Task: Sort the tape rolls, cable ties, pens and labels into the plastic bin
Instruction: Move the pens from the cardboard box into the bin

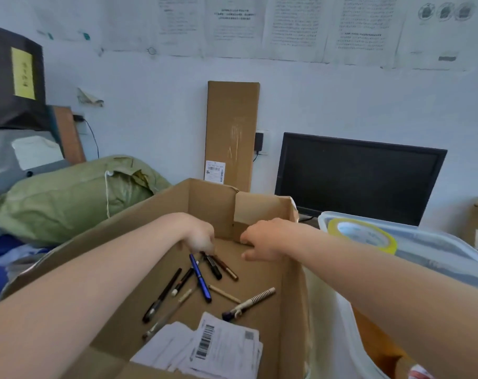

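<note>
Several pens lie on the floor of an open cardboard box (289, 283), among them a blue pen (200, 278), a black pen (162, 295) and a striped pen (250, 302). A stack of white barcode labels (218, 348) lies at the box's near end. My left hand (198, 236) reaches down into the box, its blurred fingers touching the top ends of the pens. My right hand (262, 240) hovers beside it over the box, fingers curled, holding nothing. To the right stands the clear plastic bin (434, 242) with a yellow tape roll (365, 235) inside.
A dark monitor (358, 176) stands behind the bin. A tall flat carton (231, 132) leans on the wall behind the box. A green sack (68, 198) lies to the left, a black box (14, 77) above it.
</note>
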